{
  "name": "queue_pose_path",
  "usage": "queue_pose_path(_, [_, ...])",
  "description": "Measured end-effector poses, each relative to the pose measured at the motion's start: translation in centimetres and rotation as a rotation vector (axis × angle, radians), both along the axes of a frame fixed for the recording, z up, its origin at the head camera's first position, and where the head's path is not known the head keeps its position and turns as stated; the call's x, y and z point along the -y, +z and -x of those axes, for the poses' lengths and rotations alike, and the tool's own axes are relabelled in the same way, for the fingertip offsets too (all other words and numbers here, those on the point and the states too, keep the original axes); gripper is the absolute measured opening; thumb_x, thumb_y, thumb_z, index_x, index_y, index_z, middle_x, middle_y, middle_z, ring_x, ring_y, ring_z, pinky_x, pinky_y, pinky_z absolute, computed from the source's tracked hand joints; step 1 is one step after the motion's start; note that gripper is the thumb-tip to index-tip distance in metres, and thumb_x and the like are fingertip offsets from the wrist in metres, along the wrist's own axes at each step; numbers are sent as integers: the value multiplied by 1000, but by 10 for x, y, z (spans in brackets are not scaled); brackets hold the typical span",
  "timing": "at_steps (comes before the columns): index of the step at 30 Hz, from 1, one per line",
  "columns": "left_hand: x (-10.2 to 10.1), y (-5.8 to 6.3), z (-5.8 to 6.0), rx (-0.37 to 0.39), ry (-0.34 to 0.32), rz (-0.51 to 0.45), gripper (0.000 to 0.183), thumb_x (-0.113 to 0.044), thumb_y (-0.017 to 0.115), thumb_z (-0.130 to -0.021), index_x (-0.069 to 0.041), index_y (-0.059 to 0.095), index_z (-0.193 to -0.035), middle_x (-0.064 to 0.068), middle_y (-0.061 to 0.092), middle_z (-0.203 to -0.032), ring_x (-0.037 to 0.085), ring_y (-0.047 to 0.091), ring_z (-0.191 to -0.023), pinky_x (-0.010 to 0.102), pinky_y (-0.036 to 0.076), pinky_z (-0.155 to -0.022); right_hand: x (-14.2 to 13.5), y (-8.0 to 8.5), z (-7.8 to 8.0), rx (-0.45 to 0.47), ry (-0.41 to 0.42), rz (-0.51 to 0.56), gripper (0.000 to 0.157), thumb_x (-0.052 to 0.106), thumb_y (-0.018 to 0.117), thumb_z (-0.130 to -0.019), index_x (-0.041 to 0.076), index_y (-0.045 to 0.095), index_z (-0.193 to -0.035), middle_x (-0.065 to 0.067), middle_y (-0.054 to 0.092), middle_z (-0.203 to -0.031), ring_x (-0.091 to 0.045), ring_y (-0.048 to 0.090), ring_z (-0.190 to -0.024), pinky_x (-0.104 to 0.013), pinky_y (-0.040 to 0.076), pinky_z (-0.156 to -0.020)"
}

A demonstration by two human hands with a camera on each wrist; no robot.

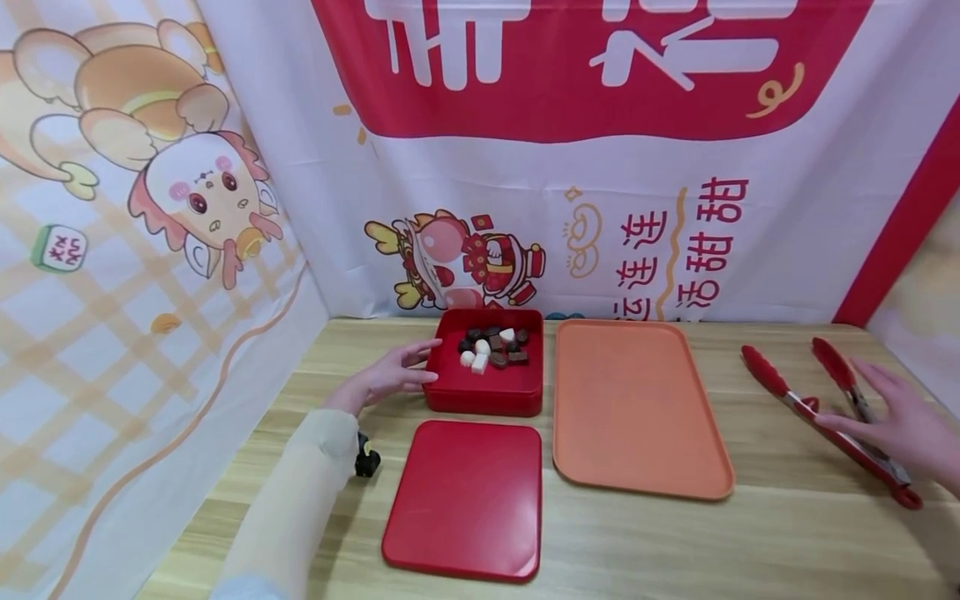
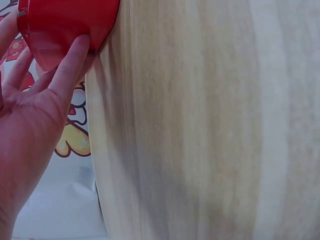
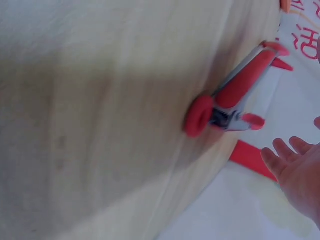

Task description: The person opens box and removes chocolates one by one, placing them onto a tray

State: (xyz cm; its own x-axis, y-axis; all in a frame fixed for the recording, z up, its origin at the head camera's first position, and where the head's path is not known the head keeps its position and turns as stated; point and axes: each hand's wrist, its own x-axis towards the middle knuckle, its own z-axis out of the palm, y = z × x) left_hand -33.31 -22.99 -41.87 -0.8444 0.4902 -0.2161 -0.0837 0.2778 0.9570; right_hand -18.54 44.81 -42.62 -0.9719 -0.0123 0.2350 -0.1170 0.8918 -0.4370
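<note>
A square red box stands at the back of the table, with several dark, brown and white chocolates in it. My left hand touches the box's left side with spread, extended fingers. The left wrist view shows its fingertips against the red wall. On the far right, red-and-metal tongs lie on the table with their arms spread apart. Over their hinged end is my right hand, fingers loosely extended. In the right wrist view that hand appears apart from the tongs, holding nothing.
In front of the box a red square lid lies flat on the wooden table. An orange rectangular tray lies between the box and the tongs. Printed cloth hangs behind the table and along its left side.
</note>
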Motion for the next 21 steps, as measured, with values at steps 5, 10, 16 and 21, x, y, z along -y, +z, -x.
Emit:
queue_pose_path(5, [1,1,1,5,-20,-8,77,-6,64,-93,-10,20,-156,21,15,-158,40,37,-134,43,47,-96,-13,-10,-2,44,-46,8,109,39,76,-84,-14,4,-147,-49,17,-139,-66,20,-123,-77,22,-91])
queue_pose_path(10, [3,0,1,16,-16,-10,77,-6,64,-93,-11,20,-156,21,15,-158,39,34,-136,44,46,-97,-18,-17,-1,161,-81,0,113,48,71,-86,-16,-2,-145,-52,20,-133,-68,30,-110,-76,31,-84])
queue_pose_path(16, [2,1,2,22,-17,8,78,-7,65,-93,-12,20,-156,19,16,-158,38,33,-137,46,45,-98,-18,-28,2,134,-58,37,113,45,74,-84,-14,2,-147,-51,22,-134,-65,27,-117,-76,28,-87])
queue_pose_path(21, [-1,0,3,25,-7,12,79,-5,66,-92,-14,20,-156,20,16,-158,39,32,-137,46,46,-97,-19,-31,2,180,-107,33,118,51,73,-82,-15,1,-146,-50,25,-130,-63,30,-114,-75,31,-87])
